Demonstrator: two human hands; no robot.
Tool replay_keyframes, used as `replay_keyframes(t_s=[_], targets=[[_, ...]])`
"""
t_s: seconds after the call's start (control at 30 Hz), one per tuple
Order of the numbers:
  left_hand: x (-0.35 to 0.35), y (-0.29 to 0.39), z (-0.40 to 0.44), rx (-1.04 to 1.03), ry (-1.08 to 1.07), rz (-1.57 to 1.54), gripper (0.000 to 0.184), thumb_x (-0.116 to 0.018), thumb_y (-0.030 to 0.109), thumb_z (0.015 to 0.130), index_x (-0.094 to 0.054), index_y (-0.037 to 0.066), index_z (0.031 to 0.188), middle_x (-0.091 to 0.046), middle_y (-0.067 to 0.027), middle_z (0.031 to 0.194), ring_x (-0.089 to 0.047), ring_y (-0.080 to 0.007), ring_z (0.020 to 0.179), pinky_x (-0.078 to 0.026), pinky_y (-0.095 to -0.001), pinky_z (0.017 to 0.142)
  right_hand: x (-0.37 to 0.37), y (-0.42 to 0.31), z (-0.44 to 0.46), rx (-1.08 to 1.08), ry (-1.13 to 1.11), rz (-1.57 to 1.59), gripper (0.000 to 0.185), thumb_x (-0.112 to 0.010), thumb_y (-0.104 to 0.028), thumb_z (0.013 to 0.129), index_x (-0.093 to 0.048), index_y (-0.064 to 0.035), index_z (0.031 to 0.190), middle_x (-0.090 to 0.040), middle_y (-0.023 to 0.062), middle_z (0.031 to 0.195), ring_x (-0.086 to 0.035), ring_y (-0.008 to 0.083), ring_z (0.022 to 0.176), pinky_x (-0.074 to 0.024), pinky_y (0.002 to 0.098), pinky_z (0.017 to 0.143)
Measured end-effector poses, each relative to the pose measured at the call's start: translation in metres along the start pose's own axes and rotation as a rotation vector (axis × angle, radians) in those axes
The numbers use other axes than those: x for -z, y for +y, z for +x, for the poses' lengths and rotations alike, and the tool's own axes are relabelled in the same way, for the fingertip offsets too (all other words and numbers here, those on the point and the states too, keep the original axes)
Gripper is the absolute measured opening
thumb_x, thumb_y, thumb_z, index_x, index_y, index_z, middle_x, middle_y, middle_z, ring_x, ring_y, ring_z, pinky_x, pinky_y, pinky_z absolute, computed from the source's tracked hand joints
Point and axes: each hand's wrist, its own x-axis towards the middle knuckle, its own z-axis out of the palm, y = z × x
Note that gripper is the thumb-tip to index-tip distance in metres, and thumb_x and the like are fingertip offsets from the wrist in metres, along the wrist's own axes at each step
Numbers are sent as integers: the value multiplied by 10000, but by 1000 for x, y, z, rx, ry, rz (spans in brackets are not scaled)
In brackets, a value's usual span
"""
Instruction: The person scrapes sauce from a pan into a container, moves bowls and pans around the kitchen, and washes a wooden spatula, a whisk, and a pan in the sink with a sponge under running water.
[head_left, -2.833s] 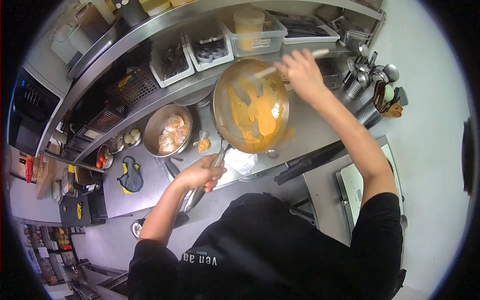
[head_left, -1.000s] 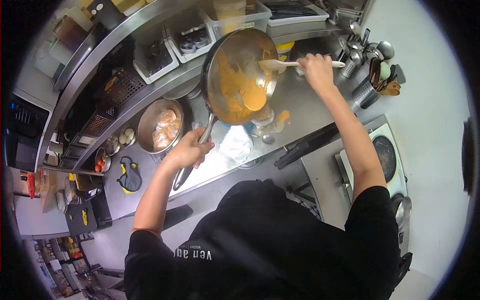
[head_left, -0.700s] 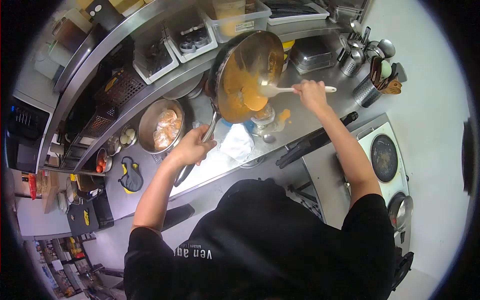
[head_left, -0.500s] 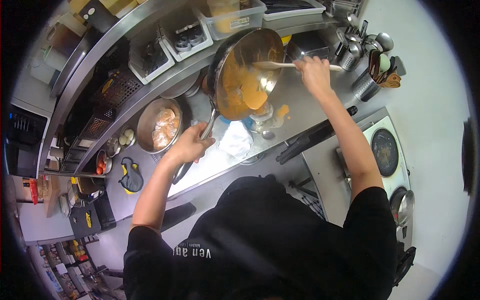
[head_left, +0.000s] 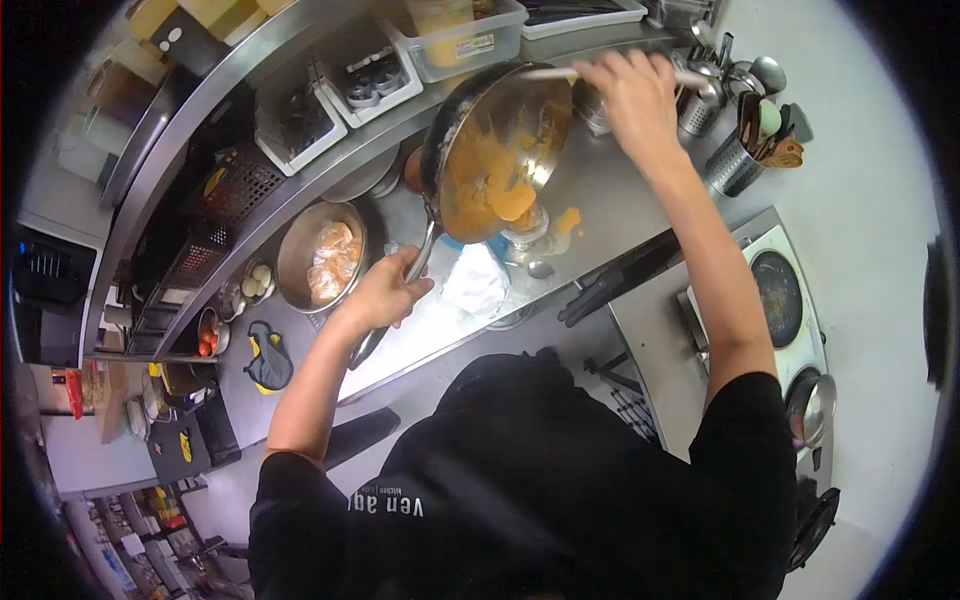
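Note:
My left hand (head_left: 388, 288) is wrapped round the long handle of a deep pan (head_left: 505, 150). The pan is held steeply tilted, and its inside is coated with orange sauce (head_left: 512, 203) that collects at the lower rim. Under that rim stands a small container (head_left: 527, 222), partly hidden, with orange sauce in it. My right hand (head_left: 632, 95) grips a wooden spoon (head_left: 548, 73), blurred by motion, whose far end is at the pan's upper rim. A white plastic bag or wrap (head_left: 477, 280) lies below the pan.
A metal pot (head_left: 318, 255) holds wrapped bags of orange food. Spilled sauce (head_left: 567, 220) and a small spoon (head_left: 540, 270) lie on the steel counter. Utensil holders (head_left: 735, 165) stand at right, above a hob (head_left: 777, 297). Overhead, a shelf carries plastic bins (head_left: 465, 50).
My right hand has raised the wooden spoon from inside the pan to its upper rim. The pan has shifted slightly right, still tilted in my left hand.

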Motion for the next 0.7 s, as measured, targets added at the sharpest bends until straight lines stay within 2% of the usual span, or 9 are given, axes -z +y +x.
replay_keyframes(t_s=[0.13, 0.2, 0.27, 0.37, 0.4, 0.47, 0.57, 0.6, 0.7], targets=[[2, 0, 1, 20, -10, -25, 166, -616, 121, 894, -467, 67, 943, -436, 25, 627, -432, -79, 407, -365, -247, 348, -5, -21, 6, 140, -24, -105, 247, -559, -137, 821, -710, -158, 1015, -630, 12, 879, -574, 208, 910, -419, 402, 864], [2, -6, 3, 24, -18, -70, 164, -615, 118, 895, -466, 66, 938, -436, 25, 624, -429, -79, 404, -365, -249, 347, -11, -35, -8, 132, -182, -40, 205, -566, -145, 834, -709, -144, 981, -625, 18, 871, -577, 212, 915, -426, 407, 896], [3, -8, 3, 33, -31, -108, 163, -614, 115, 895, -464, 65, 932, -435, 25, 622, -426, -79, 401, -364, -250, 347, -36, -49, -33, 274, -223, -2, 234, -563, -145, 805, -708, -157, 988, -590, -1, 855, -556, 194, 895, -431, 398, 873], [5, -8, 1, 14, -52, -111, 172, -615, 121, 898, -455, 63, 925, -435, 24, 612, -434, -82, 404, -364, -255, 347, -37, -51, -28, 323, -338, 15, 204, -587, -148, 788, -709, -161, 952, -589, -3, 837, -560, 193, 890, -443, 387, 866], [5, -8, 1, 2, -45, -88, 179, -617, 126, 898, -452, 62, 923, -435, 25, 608, -438, -83, 404, -363, -256, 348, -29, -43, -15, 267, -315, -64, 219, -615, -139, 754, -708, -165, 950, -591, -3, 830, -566, 187, 904, -437, 388, 876], [4, -6, -1, 0, -37, -72, 185, -619, 130, 899, -449, 61, 921, -434, 26, 604, -441, -85, 404, -361, -256, 349, 15, -25, 20, 191, -155, -114, 175, -587, -142, 789, -722, -160, 900, -623, -1, 859, -573, 183, 905, -429, 364, 872], [7, 4, -4, 31, -59, -60, 186, -618, 134, 902, -458, 48, 945, -443, 19, 628, -447, -90, 423, -354, -254, 356, 22, -18, 38, 201, 46, -80, 170, -584, -148, 782, -720, -151, 883, -621, -4, 846, -574, 176, 904, -422, 362, 868], [6, 3, -4, 28, -59, -60, 186, -618, 134, 902, -458, 48, 945, -443, 19, 628, -447, -90, 423, -354, -254, 356, 17, -24, 35, 202, 47, -83, 170, -584, -148, 782, -720, -151, 883, -621, -4, 846, -574, 176, 904, -422, 362, 868], [7, 1, -4, 3, -44, -28, 184, -615, 128, 903, -465, 43, 965, -452, 15, 637, -449, -90, 429, -357, -255, 357, -6, -55, 10, 316, -159, -46, 127, -604, -129, 749, -707, -141, 822, -607, 6, 815, -570, 189, 897, -414, 367, 898]])
